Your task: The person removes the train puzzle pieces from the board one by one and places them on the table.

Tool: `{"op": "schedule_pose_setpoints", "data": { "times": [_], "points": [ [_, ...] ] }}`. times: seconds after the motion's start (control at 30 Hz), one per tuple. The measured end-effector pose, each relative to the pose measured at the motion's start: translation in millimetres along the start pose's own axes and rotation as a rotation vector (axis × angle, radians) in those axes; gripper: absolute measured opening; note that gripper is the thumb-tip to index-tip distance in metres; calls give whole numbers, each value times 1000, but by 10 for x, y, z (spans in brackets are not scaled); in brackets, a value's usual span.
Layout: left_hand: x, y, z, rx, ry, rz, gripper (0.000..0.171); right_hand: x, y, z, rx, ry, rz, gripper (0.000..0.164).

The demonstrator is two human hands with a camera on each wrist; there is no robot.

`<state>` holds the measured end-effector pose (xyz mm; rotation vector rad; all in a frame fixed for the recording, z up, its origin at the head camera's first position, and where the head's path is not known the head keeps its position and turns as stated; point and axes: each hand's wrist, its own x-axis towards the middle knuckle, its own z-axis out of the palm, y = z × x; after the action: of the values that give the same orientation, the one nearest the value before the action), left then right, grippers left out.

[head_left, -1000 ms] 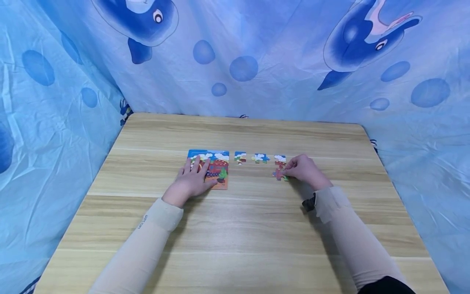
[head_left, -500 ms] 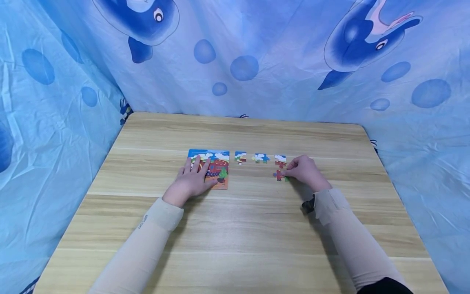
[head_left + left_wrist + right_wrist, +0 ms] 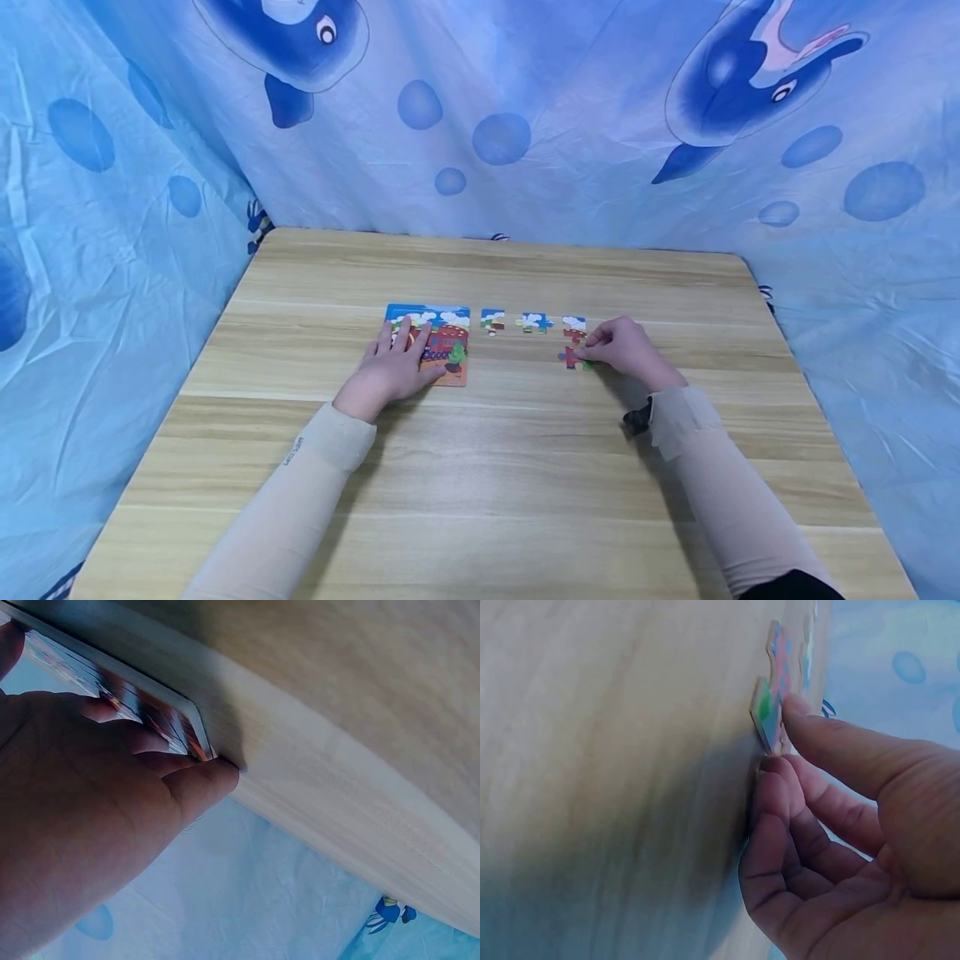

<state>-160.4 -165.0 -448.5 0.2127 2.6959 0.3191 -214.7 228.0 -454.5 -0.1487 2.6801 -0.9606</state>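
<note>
My left hand (image 3: 390,373) rests with spread fingers on a colourful jigsaw puzzle board (image 3: 456,321), covering its lower left part. In the left wrist view, the thumb (image 3: 206,784) lies at the board's corner. My right hand (image 3: 632,352) pinches a red and green puzzle piece (image 3: 571,359) at its right side, low over or on the table. The right wrist view has the thumb at the edge of this puzzle piece (image 3: 763,712), with the other fingers curled. Just behind it lies another puzzle piece (image 3: 574,323) with clouds and a red part.
Two more puzzle pieces, one with a red corner (image 3: 492,318) and one with clouds (image 3: 535,322), lie in a row between the board and the right hand. The wooden table (image 3: 480,483) ends at a blue dolphin-print curtain (image 3: 570,192) behind and at both sides.
The puzzle piece in the right hand has shifted and turned very slightly since one second ago. The left hand stays on the board.
</note>
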Motion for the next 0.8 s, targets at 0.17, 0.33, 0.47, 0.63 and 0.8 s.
{"op": "schedule_pose_setpoints", "data": {
  "times": [0.17,0.33,0.47,0.63,0.8],
  "points": [
    [38,-33,34,2,14,10,89,3,-8,-45,73,-2,16,18],
    [7,1,-1,17,7,4,86,10,-64,-57,123,12,24,19],
    [74,-46,60,16,9,5,88,10,-139,-51,173,8,15,25],
    [242,-176,202,-7,1,2,93,19,-245,-39,258,9,10,33],
    [239,-172,209,-4,7,4,94,17,-315,-11,285,40,-24,47]
  ]
}}
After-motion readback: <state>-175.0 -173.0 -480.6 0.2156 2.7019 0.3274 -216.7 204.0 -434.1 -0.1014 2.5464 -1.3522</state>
